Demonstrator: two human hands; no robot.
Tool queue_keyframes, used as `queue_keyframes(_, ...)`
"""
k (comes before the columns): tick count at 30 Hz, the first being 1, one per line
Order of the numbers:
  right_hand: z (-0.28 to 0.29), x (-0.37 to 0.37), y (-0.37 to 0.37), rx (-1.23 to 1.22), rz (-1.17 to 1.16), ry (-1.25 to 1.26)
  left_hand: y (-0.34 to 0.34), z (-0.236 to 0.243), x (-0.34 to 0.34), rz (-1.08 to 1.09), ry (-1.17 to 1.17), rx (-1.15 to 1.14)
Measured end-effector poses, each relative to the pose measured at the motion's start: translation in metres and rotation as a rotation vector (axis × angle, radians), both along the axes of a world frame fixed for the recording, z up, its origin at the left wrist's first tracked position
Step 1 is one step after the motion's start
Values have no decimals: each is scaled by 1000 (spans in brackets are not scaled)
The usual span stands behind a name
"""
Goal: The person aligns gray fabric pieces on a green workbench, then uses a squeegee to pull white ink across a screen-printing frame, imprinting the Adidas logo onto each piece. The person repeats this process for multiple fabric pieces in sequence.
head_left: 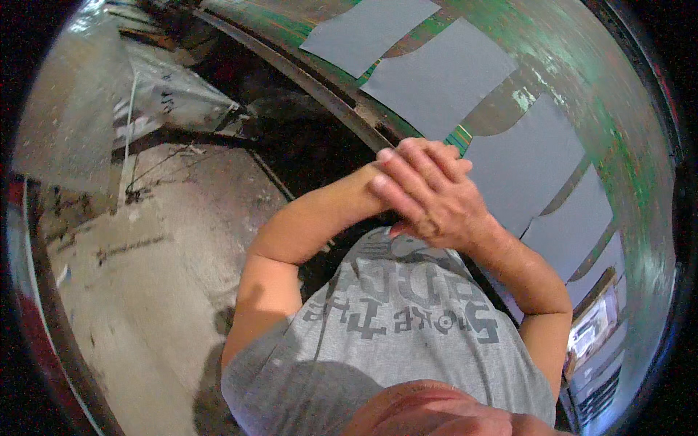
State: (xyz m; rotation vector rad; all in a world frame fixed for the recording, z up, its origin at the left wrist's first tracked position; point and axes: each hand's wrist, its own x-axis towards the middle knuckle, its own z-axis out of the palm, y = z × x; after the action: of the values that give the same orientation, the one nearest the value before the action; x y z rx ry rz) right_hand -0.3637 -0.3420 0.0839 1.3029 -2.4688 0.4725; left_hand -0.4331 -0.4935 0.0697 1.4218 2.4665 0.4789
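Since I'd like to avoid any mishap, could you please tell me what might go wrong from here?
The right hand seems near the grey sheets, so a careless sweep might shift one. The sheets lie close together on the worn green table, so a nudged one could overlap its neighbour.

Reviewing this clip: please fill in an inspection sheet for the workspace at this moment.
Surface: worn, green-painted table, scuffed and streaked.
Job's things: at least four flat, matte-grey sheet pieces, laid in a row with green showing in gaps between them.
Clutter: crumpled translucent plastic sheeting on the left; bright framed object at right, kind unclear.
Grippers: bare right hand lies over the bare left hand, which is mostly hidden; no held object visible.
Cables: nothing seen that is plainly a cable.
Surroundings: stained, pale grey floor left of the person.
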Motion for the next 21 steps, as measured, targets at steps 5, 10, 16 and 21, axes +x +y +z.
queue_keyframes(5, -33, -15, -2, -22, -460, -73, -104, -3, -51, 161, -167, 158)
queue_keyframes(10, -45, -1, -4, -281, -703, -176, -197, -14, -143, 474, -52, 397)
queue_keyframes(16, -57, -18, -23, -454, -783, -300, -254, -63, -253, 892, 185, 179)
queue_keyframes(21, -71, -61, -55, -751, -750, -679, -269, -95, -317, 964, 185, -202)
